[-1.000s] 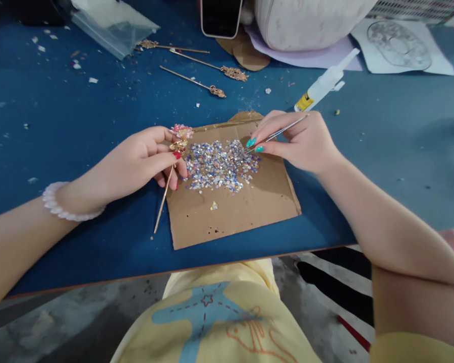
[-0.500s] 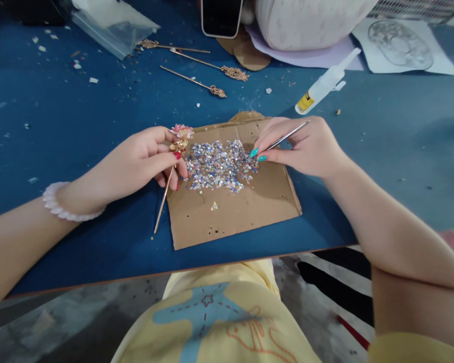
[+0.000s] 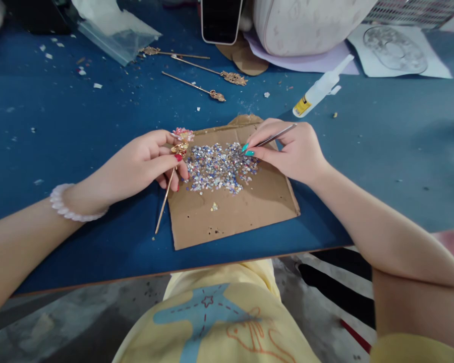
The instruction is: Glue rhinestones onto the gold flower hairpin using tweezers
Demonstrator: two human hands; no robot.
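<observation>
My left hand (image 3: 139, 159) is closed on a gold hairpin (image 3: 164, 204) with a pink flower (image 3: 183, 134) at its top, the stick pointing down past the cardboard's left edge. In my right hand (image 3: 287, 151) is a thin metal tool (image 3: 278, 136), pinched between thumb and fingers. Its tip, too small to make out, is at the right part of a spread of small shiny blue, white and pink chips (image 3: 215, 166). The chips lie on a brown cardboard sheet (image 3: 234, 222). A few pale chips (image 3: 214, 206) sit apart below the spread.
Three more gold hairpins (image 3: 196, 86) lie beyond the cardboard. A glue bottle (image 3: 318, 93) lies at the back right. Farther back are a plastic bag (image 3: 117, 35), a phone (image 3: 221, 20), a white bag (image 3: 306, 25) and a paper with a drawing (image 3: 401, 50).
My right hand has moved a little left over the chips, with the tool now at a lower slant. My left hand and the hairpin have hardly moved.
</observation>
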